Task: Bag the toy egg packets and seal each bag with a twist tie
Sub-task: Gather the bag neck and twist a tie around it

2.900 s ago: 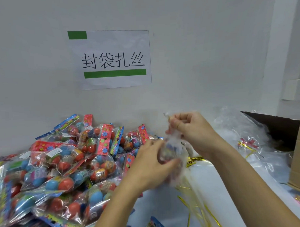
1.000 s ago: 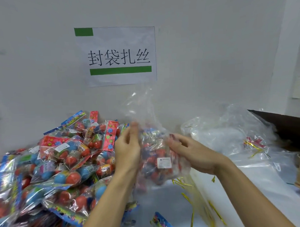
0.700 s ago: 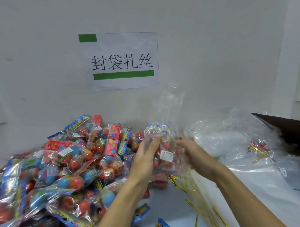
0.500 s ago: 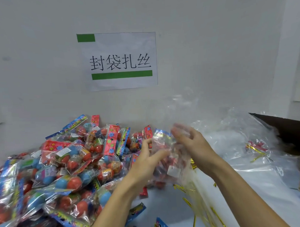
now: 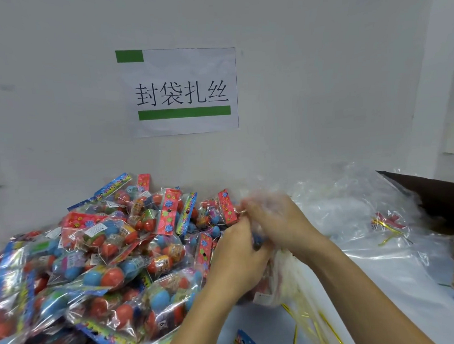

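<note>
Both hands (image 5: 259, 237) grip bag (image 5: 278, 280) (w/ eggs).

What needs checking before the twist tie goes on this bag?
1. Left hand grips the bag: ok.
2. Right hand gathers the bag neck: ok, though blurred.
3. Packets fully inside bag: cannot tell.
4. Twist tie in hand: cannot tell; a gold glint shows near the fingers.
5. Spare gold twist ties within reach: ok.
6. Packet pile clear of the hands: ok.

Red-and-blue eggs (image 5: 106, 276) in flower-patterned packets (image 5: 169, 212); gold twist ties (image 5: 326, 325); green-barred white sign (image 5: 183, 92).
</note>
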Available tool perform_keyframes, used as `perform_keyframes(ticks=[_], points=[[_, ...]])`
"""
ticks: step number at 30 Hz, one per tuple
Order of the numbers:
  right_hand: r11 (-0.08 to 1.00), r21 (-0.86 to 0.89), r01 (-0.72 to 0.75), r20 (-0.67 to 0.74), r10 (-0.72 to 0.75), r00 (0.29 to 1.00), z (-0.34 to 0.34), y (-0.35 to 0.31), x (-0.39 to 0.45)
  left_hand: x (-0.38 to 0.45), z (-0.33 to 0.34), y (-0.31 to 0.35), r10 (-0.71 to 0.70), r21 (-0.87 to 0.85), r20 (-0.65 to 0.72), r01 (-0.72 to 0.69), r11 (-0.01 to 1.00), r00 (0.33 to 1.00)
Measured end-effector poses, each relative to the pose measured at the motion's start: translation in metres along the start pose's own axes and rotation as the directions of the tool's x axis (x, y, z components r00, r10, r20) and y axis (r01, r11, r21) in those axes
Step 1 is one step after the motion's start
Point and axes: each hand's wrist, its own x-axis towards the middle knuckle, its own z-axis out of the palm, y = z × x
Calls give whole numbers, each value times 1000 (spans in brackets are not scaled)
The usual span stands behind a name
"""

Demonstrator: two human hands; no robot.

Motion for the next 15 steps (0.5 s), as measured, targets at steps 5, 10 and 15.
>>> perform_keyframes(ticks=[5, 10, 15], points=[[918, 356, -173, -45, 202, 978, -5, -10, 5, 0, 2, 7, -65, -177, 105, 83, 981, 992], [635, 722, -274, 141, 254, 957, -4, -15, 6, 3, -23, 8, -215, -374, 282, 313, 873, 935], [624, 725, -290, 238, 169, 957, -12, -18, 2, 1, -42, 9, -116, -597, 460, 404, 693, 880]])
